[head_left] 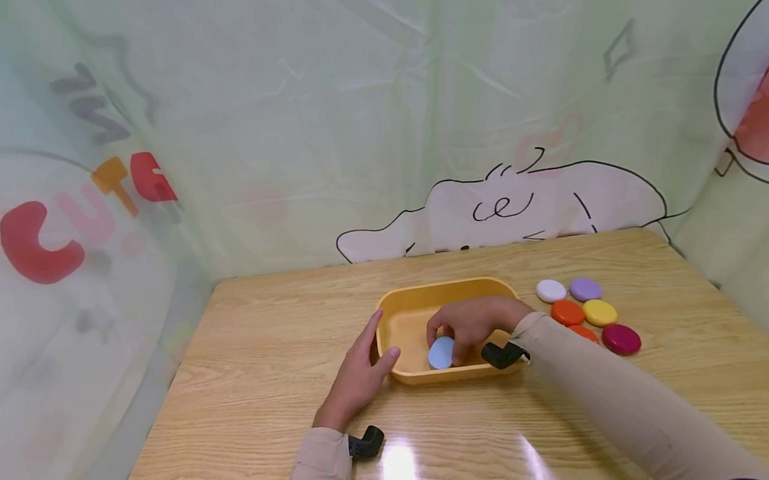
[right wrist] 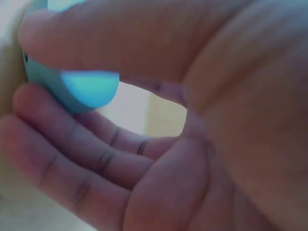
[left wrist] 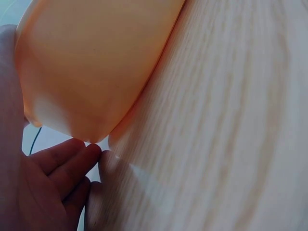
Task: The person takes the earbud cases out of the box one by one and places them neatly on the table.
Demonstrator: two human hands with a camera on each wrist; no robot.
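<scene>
A yellow-orange plastic tray (head_left: 415, 378) sits on the wooden table. Inside it my right hand (head_left: 473, 323) pinches a light blue round disc (head_left: 441, 353) between thumb and fingers, tilted up over the tray floor. The right wrist view shows the thumb lying across the same blue disc (right wrist: 91, 89) with the fingers curved behind it. My left hand (head_left: 359, 371) rests against the tray's left end, fingers fairly straight and thumb near the front corner. Up close in the left wrist view, the left fingertips (left wrist: 91, 156) are at the corner of the tray (left wrist: 96, 62).
Right of the tray lie several discs: white (head_left: 551, 291), purple (head_left: 586, 289), red-orange (head_left: 567, 313), yellow (head_left: 600, 313) and magenta (head_left: 621, 339). Another orange disc (head_left: 583, 333) is partly hidden by the right sleeve. A printed curtain (head_left: 330, 129) hangs behind the table.
</scene>
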